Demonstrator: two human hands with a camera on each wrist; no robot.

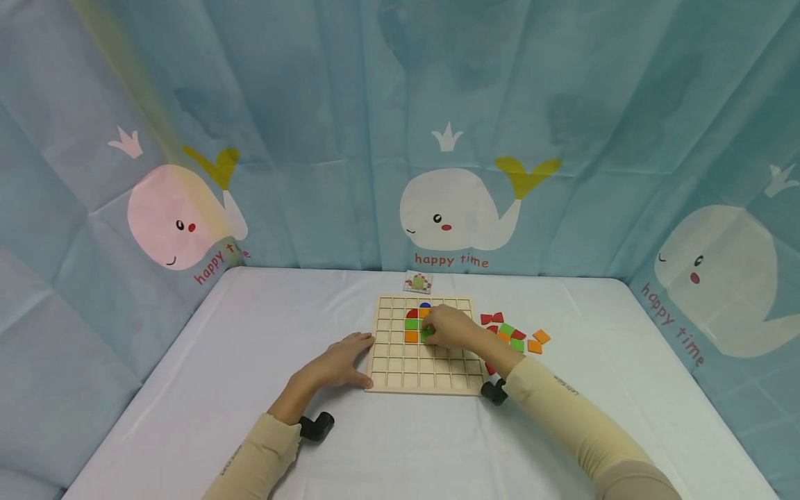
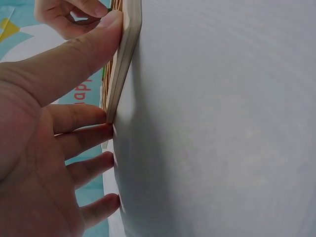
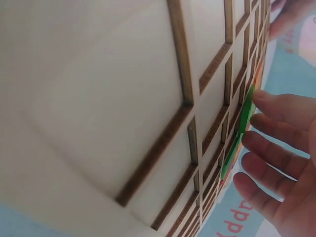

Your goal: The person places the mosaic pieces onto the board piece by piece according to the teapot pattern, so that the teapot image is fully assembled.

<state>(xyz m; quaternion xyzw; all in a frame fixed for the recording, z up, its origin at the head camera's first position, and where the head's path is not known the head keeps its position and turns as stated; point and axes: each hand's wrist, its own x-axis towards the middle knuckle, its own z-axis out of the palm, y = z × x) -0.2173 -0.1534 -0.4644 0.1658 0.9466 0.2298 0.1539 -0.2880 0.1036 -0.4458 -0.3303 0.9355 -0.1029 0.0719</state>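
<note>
A wooden grid board [image 1: 425, 381] lies on the table with several coloured tiles in its upper middle cells. My left hand [image 1: 340, 360] rests along the board's left edge, fingers spread; in the left wrist view the thumb [image 2: 86, 57] touches the rim. Over the middle of the grid, my right hand [image 1: 451, 326] holds a green tile [image 3: 247, 108] between thumb and index finger at a cell. Another green tile [image 3: 229, 159] sits beside it. Left of the right hand are an orange square [image 1: 411, 337], a green square [image 1: 411, 324] and a red rounded piece [image 1: 412, 314].
Loose red, green and orange tiles [image 1: 535, 346] lie scattered right of the board. A small pattern card [image 1: 418, 282] lies behind it. Blue curtains with whales hang around the white table [image 1: 400, 444]. Black wrist devices [image 1: 317, 426] sit under both forearms.
</note>
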